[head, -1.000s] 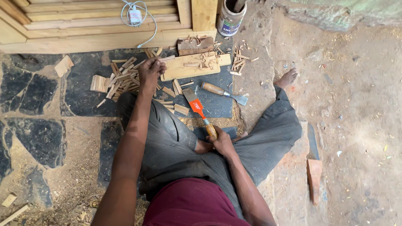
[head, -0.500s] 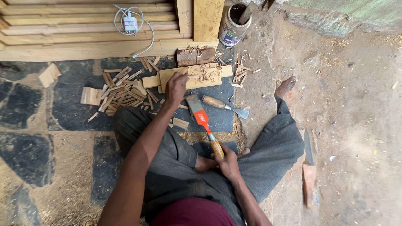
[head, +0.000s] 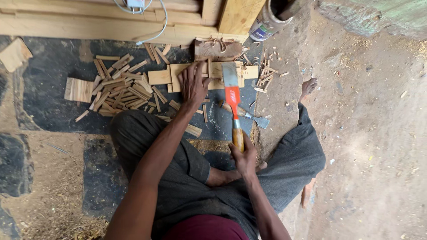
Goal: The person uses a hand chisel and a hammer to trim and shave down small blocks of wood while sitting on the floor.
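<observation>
Left hand (head: 193, 84) flat, fingers spread, arm extended; right hand (head: 243, 158) fisted, raised

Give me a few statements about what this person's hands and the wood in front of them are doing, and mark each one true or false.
1. The left hand presses on a flat wooden piece on the ground. True.
2. The right hand grips a saw. False: it holds the wooden handle of an orange-bodied, flat-bladed hatchet.
3. The blade lies over the wooden piece, to the right of the left hand. True.
4. The pile of thin wood strips lies to the right of the wooden piece. False: it lies to the left.
5. A second tool with a wooden handle lies on the ground near the hatchet. True.
</observation>
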`<action>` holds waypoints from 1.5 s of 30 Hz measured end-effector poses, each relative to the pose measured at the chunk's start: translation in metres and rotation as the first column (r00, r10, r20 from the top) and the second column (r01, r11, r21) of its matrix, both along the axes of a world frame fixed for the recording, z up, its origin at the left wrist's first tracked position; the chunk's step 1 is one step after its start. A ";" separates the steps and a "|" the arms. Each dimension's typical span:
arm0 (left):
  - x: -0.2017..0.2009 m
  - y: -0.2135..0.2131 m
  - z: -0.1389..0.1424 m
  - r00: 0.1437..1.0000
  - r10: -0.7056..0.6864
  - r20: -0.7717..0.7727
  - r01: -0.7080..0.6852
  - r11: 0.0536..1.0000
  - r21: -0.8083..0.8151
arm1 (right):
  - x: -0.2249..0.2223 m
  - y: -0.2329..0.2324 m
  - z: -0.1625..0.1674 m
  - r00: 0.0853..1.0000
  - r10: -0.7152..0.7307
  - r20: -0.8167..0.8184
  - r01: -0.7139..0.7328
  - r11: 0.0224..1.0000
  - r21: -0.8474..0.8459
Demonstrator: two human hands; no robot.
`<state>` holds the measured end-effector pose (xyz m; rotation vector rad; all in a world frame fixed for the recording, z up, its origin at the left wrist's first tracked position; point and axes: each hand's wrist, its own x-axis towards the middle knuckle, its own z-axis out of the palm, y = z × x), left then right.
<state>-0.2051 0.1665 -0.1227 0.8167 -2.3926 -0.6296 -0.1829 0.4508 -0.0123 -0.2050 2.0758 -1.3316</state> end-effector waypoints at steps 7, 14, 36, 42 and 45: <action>0.000 0.003 -0.009 0.989 0.139 0.045 -0.141 0.989 0.050 | 0.015 -0.042 -0.011 0.995 0.057 -0.078 -0.045 0.988 0.148; -0.004 0.002 -0.020 0.987 0.162 -0.008 -0.162 0.987 0.022 | 0.032 -0.020 0.008 0.982 0.101 -0.161 -0.044 0.944 0.327; -0.011 0.002 -0.029 0.978 0.201 0.053 -0.204 0.978 0.052 | 0.035 -0.024 0.005 0.937 0.146 -0.317 -0.004 0.913 0.408; -0.015 -0.002 -0.028 0.975 0.218 0.053 -0.220 0.975 0.027 | 0.020 -0.034 0.012 0.846 0.126 -0.518 -0.085 0.991 0.102; -0.013 -0.002 -0.031 0.970 0.223 0.095 -0.228 0.972 0.050 | 0.012 -0.051 0.007 0.882 0.203 -0.426 -0.042 0.933 0.358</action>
